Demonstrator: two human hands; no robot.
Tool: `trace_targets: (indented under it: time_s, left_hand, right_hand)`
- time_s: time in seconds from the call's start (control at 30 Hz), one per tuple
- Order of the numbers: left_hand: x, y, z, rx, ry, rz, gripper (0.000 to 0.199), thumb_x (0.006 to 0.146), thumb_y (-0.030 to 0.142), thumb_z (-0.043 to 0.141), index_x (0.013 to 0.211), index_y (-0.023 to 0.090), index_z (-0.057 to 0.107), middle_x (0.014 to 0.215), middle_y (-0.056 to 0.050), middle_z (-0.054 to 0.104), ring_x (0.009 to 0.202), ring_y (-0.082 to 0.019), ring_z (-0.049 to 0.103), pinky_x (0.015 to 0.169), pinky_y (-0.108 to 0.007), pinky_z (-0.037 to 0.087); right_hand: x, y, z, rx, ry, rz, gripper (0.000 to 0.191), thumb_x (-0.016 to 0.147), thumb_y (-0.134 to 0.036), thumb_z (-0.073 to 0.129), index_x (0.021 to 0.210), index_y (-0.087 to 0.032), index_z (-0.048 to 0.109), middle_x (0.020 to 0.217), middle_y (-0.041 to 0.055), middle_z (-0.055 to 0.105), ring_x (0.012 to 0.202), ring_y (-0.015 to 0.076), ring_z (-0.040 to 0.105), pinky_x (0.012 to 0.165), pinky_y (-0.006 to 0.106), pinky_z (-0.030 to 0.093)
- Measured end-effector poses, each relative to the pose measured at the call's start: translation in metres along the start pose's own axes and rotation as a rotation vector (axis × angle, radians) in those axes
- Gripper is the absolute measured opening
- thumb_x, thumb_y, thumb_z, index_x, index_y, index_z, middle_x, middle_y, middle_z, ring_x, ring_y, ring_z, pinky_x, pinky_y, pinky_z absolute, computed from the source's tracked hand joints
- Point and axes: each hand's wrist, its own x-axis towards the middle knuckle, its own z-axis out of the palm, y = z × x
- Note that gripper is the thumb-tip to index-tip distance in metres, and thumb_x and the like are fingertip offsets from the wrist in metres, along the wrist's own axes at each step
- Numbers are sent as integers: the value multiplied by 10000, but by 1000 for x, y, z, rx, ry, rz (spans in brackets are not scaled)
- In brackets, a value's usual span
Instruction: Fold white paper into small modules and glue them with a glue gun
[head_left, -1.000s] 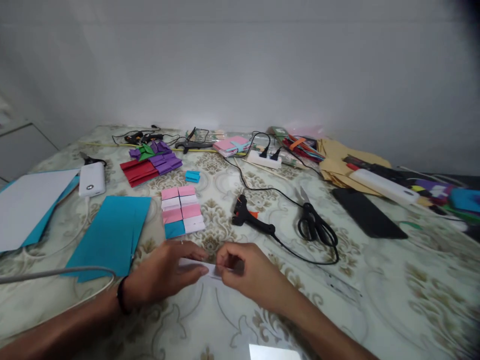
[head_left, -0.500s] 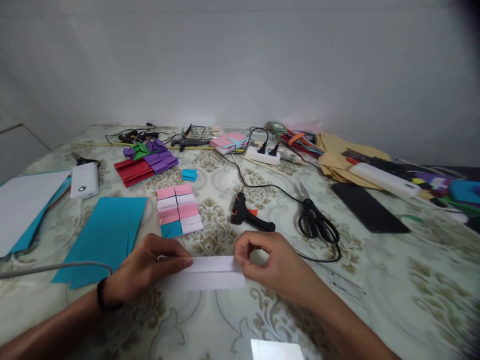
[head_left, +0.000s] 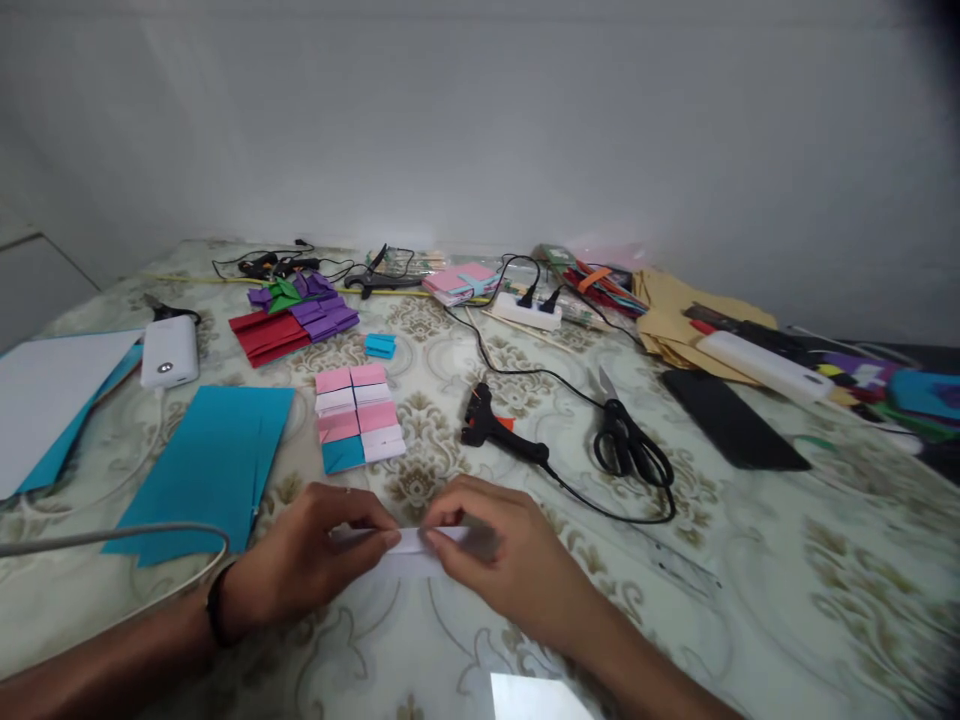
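Observation:
Between my hands is a narrow folded strip of white paper (head_left: 409, 541), partly hidden by my fingers. My left hand (head_left: 315, 545) pinches its left part between thumb and fingers; a dark band circles that wrist. My right hand (head_left: 491, 545) pinches the strip a little further right, its thumb and fingertips close to the left ones. Just beyond lies a block of folded pink, white and blue paper pieces (head_left: 360, 418). A black glue gun (head_left: 499, 428) rests past my right hand, its cord curving to the right. A white piece of paper (head_left: 536, 697) shows at the bottom edge.
Blue paper sheets (head_left: 202, 460) and a white power bank (head_left: 169, 352) lie left. Black-handled scissors (head_left: 630, 440), a dark phone (head_left: 731, 420) and a clear ruler (head_left: 679, 568) lie right. Behind are red folded papers (head_left: 268, 335), purple ones (head_left: 328, 315) and a power strip (head_left: 528, 311).
My right hand has moved left along the strip, closer to my left hand. The white strip looks narrower, its lower flap folded up. My left hand has shifted slightly right and down.

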Motion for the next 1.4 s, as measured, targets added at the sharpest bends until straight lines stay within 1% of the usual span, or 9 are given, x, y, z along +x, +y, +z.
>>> trace_targets:
  time_s: [0.17, 0.33, 0.5, 0.73, 0.9, 1.0, 1.1, 1.3, 1.4]
  left_hand:
    - [-2, -2, 2, 7, 12, 50, 156, 995, 251, 689, 924, 221, 824, 829, 9, 837, 733, -141, 754, 698, -209, 541]
    - [-2, -5, 7, 22, 65, 160, 77, 957, 194, 730, 915, 203, 794, 865, -11, 814, 789, -154, 750, 742, -232, 550]
    - [-3, -2, 9, -3, 43, 145, 114, 876, 107, 691, 860, 195, 763, 823, -6, 795, 745, -156, 724, 706, -242, 533]
    - [14, -2, -33, -117, 49, -30, 147, 903, 253, 689, 780, 188, 737, 770, -30, 789, 725, -182, 721, 680, -260, 558]
    - [24, -10, -43, -339, 297, -145, 277, 890, 440, 766, 809, 184, 698, 664, -26, 760, 647, -191, 717, 667, -285, 571]
    - [21, -5, -29, -430, 150, -149, 348, 929, 518, 731, 953, 171, 745, 787, -47, 785, 684, -195, 724, 638, -286, 582]
    - [16, 2, -12, -469, -53, -150, 425, 917, 566, 742, 843, 147, 751, 797, -82, 781, 708, -203, 719, 646, -286, 584]
    - [10, -2, -1, -471, -39, -228, 509, 952, 577, 697, 679, 147, 704, 718, -85, 763, 695, -199, 684, 676, -288, 545]
    - [7, -3, -3, -469, -80, -231, 435, 978, 535, 666, 825, 140, 764, 826, -74, 788, 745, -200, 682, 694, -282, 538]
  right_hand:
    - [-2, 2, 13, 0, 19, 21, 110, 886, -135, 655, 814, -213, 685, 777, -10, 664, 722, 145, 619, 666, 248, 460]
    - [-4, 7, 21, -35, 49, -93, 127, 865, -95, 646, 804, -204, 669, 767, -9, 652, 717, 144, 615, 664, 249, 442]
    - [-6, 3, 28, -15, 47, -138, 124, 859, -87, 640, 805, -195, 668, 768, -5, 650, 703, 138, 607, 649, 246, 433]
    - [2, 0, -17, 52, 73, 108, 80, 838, -178, 640, 780, -209, 685, 758, -6, 668, 700, 151, 598, 628, 249, 429]
    - [6, 13, -37, 267, 285, 299, 216, 864, -395, 723, 794, -205, 650, 732, -24, 555, 670, 140, 475, 606, 261, 345]
    - [5, 13, -21, 386, 277, 377, 279, 876, -464, 731, 823, -206, 639, 727, -36, 495, 668, 137, 417, 598, 263, 306]
    - [2, 4, 1, 450, 219, 423, 305, 881, -492, 726, 842, -207, 625, 722, -42, 479, 661, 137, 412, 594, 264, 306]
    - [-4, -8, 21, 521, 41, 442, 322, 913, -498, 722, 849, -204, 607, 704, -54, 469, 650, 131, 417, 603, 270, 329]
    - [-5, -9, 22, 531, -38, 398, 286, 928, -452, 737, 869, -206, 602, 735, -48, 517, 692, 136, 476, 650, 278, 373]
